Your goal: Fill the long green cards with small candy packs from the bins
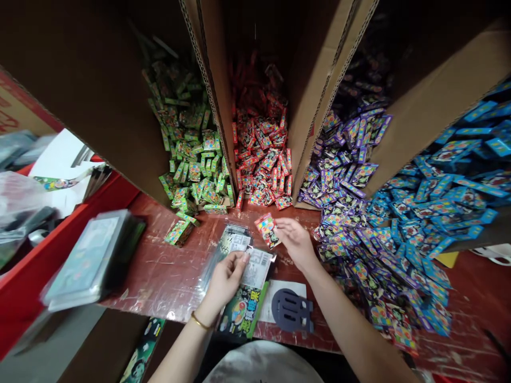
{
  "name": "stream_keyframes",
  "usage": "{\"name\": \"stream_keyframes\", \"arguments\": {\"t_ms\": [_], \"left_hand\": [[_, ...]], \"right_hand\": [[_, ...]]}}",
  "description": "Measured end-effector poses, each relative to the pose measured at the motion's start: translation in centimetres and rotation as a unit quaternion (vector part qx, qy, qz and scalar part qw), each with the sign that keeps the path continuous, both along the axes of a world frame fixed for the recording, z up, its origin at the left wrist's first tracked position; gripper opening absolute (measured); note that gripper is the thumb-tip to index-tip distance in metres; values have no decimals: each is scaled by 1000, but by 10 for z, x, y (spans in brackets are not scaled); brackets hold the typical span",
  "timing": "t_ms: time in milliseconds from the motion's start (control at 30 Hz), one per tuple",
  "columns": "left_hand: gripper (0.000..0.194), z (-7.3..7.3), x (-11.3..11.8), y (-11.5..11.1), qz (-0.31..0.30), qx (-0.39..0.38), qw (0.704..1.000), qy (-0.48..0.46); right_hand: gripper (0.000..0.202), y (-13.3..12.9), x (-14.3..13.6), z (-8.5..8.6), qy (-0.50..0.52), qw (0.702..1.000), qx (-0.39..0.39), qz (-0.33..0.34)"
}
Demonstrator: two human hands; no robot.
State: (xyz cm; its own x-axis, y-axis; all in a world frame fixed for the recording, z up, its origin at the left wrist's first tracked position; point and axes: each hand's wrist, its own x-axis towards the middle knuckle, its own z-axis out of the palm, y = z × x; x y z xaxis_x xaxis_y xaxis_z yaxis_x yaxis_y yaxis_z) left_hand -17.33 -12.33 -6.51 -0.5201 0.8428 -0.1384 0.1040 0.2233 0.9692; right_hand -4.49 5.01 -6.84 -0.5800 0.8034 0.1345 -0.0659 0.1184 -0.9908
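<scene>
My right hand (293, 240) holds a small red packet (266, 231) by its right edge, above the table. My left hand (227, 279) is closed on a pale printed card (256, 267) with a barcode, pinched between thumb and fingers. Under and beside that hand lie clear plastic sleeves (229, 238). A green and black printed card (240, 313) sits just below the left hand. To its right, a dark slotted plastic piece (291, 310) rests on a white sheet (275, 291).
Cardboard partitions (211, 80) separate heaps of green boxes (195, 173), red boxes (265, 170), purple boxes (339, 175) and blue boxes (447, 186). Purple and blue ones spill onto the red table (159, 276). Stacked clear sleeves (90, 255) lie left, beside a red bin (24, 271).
</scene>
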Motion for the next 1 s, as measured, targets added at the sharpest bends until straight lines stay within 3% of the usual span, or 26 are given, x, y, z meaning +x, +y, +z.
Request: {"name": "stream_keyframes", "arguments": {"t_ms": [67, 200, 333, 433, 500, 567, 600, 633, 700, 800, 900, 1000], "left_hand": [[37, 5, 6, 4, -10, 8, 1000, -14], [38, 12, 18, 9, -42, 1, 998, -54], [41, 12, 26, 14, -44, 0, 994, -98], [41, 12, 28, 20, -56, 1, 991, -124], [42, 14, 28, 24, -51, 4, 990, -130], [44, 17, 28, 28, -38, 8, 992, -119], [44, 18, 29, 30, -36, 9, 993, -112], [44, 19, 29, 31, -39, 10, 993, -107], [44, 19, 31, 33, -53, 10, 994, -99], [44, 17, 33, 33, -65, 9, 995, -78], [41, 14, 35, 32, -60, 8, 997, -48], [39, 15, 39, 34, -65, 13, 997, -43]], "right_hand": [[20, -6, 8, 7, 16, 998, -14, 54], [19, -10, 27, 13, -55, 989, 7, 136], [18, -21, 34, 21, -115, 977, 109, 145], [19, -15, 41, 23, -127, 971, 126, 157], [20, 11, 53, 21, -139, 975, 149, 86], [19, 50, 71, 18, -176, 961, 185, -110], [22, 71, 80, 16, -206, 933, 180, -232], [34, 90, 89, 13, -239, 911, 152, -301], [56, 118, 100, 9, -266, 896, 103, -340], [64, 121, 100, 8, -230, 925, 70, -294], [56, 91, 88, 17, -72, 977, -45, -193], [40, 52, 73, 27, 49, 977, -151, -146]]}}
